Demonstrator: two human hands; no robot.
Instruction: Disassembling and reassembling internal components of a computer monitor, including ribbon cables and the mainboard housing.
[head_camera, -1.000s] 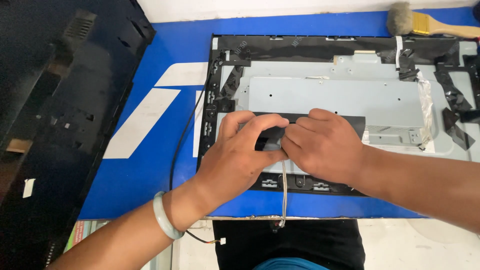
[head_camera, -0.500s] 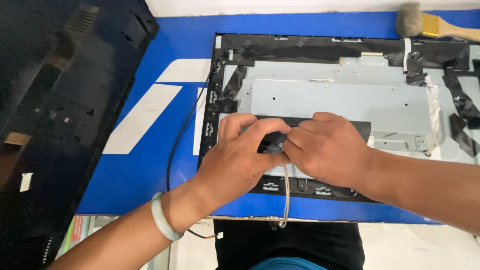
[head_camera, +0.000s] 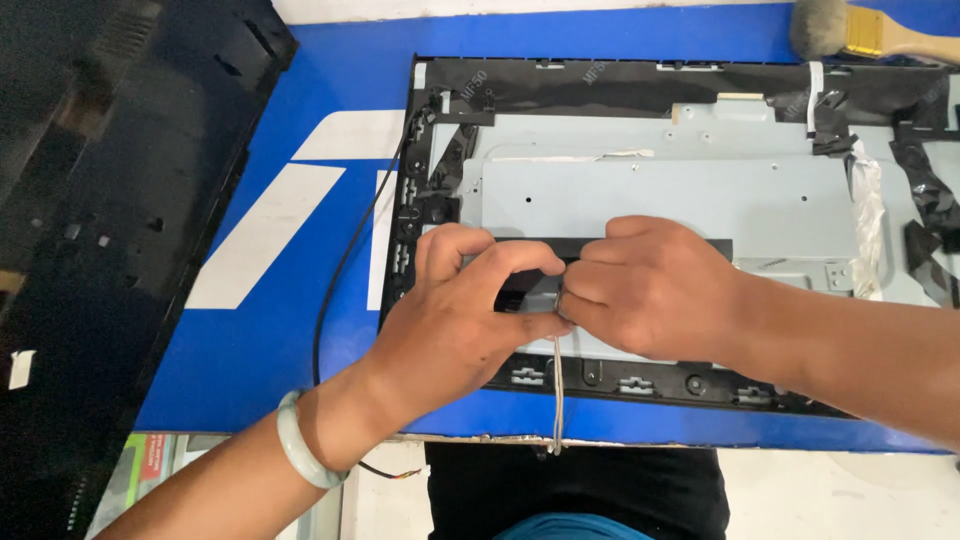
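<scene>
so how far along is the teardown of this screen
Done: the black back cover lies off to the left, baring the grey metal plate. In hand: the left hand and right hand meet at a black strip mid-panel, where a grey cable hangs down. Left: black tape and the plate are still on.

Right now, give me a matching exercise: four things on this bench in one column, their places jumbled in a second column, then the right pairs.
Things:
1. wooden-handled brush
2. pale green bangle
3. large black plastic back cover
4. thin grey cable

Places:
A. hanging over the blue table's near edge
B. far right corner
C. on the left hand's wrist
D. left side of the table

Pairs: 1-B, 2-C, 3-D, 4-A
</scene>
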